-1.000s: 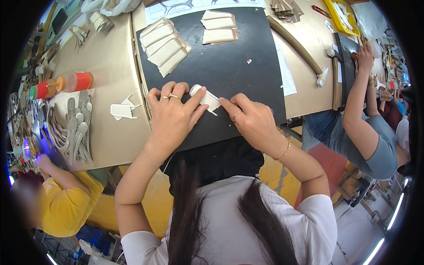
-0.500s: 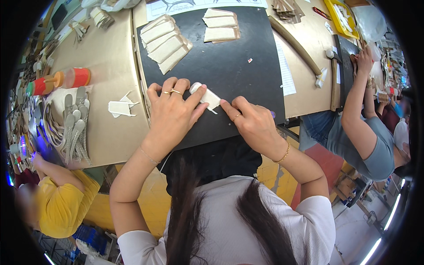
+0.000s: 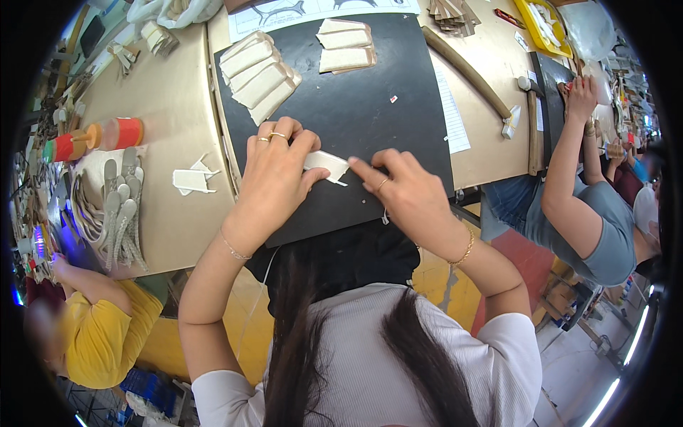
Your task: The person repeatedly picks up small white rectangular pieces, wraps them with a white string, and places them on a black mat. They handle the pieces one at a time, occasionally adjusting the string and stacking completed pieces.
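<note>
A small flat cream piece [image 3: 327,164], its material unclear, lies over the black work mat, with a thin strip sticking out at its lower edge. My left hand [image 3: 274,174] is closed on its left part, the thumb on the near side and the fingers on the far side. At the piece's right end, my right hand [image 3: 416,196] presses its index fingertip to the edge with the other fingers curled; its thumb is hidden. Farther up the black mat [image 3: 398,142] lie an overlapping row of cream pieces [image 3: 260,75] and a smaller stack [image 3: 346,46].
On the left, cream scraps [image 3: 193,176], grey straps [image 3: 124,206] and red-banded containers [image 3: 121,132] lie on the table. To the right are a curved wooden bar [image 3: 466,71], a hammer [image 3: 533,128] and a yellow tray [image 3: 548,32]. People work on both sides, one in yellow [image 3: 107,327].
The cream piece has turned flatter, and my left fingers have shifted over its left end. My right hand has moved slightly left. The view has shifted a little.
</note>
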Demonstrator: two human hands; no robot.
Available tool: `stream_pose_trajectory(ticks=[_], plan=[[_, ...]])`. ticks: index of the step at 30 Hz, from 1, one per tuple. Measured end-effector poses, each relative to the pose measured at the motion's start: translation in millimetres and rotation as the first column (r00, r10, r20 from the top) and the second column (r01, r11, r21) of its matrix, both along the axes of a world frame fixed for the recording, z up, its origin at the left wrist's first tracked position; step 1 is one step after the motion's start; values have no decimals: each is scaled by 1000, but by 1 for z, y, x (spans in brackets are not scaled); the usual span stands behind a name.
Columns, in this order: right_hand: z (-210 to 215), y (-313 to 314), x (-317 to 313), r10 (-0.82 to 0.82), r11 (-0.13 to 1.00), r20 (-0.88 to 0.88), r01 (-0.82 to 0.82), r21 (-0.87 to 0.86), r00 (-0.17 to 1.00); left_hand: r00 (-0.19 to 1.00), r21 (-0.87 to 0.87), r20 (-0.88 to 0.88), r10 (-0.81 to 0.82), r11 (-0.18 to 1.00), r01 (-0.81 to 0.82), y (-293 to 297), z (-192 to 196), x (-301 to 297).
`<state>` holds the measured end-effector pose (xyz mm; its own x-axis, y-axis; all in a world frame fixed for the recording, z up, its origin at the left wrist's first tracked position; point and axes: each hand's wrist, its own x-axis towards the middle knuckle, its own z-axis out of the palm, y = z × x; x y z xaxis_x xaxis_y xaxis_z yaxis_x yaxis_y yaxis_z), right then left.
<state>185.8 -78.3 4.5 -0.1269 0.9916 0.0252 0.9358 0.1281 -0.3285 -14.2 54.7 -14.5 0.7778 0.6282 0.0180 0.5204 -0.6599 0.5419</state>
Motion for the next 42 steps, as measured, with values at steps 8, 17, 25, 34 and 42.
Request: stream_pose_trajectory(ticks=[8, 17, 25, 34, 42], plan=[[10, -13, 21, -215, 976, -138, 207, -72, 967, 998, -135, -29, 53, 989, -56, -10, 1, -2], [35, -12, 11, -258, 948, -387, 156, -276, 885, 990, -235, 16, 142, 963, -134, -25, 5, -5], [19, -7, 9, -397, 914, -457, 298, -274, 796, 888, -710, 127, 442, 666, -230, -27, 19, -19], [35, 13, 17, -429, 834, -468, 141, -533, 773, 853, -735, 174, 492, 642, -220, -27, 28, -26], [29, -4, -7, -218, 932, -512, 20, -363, 831, 874, -605, 208, 440, 760, -239, -35, 37, -28]])
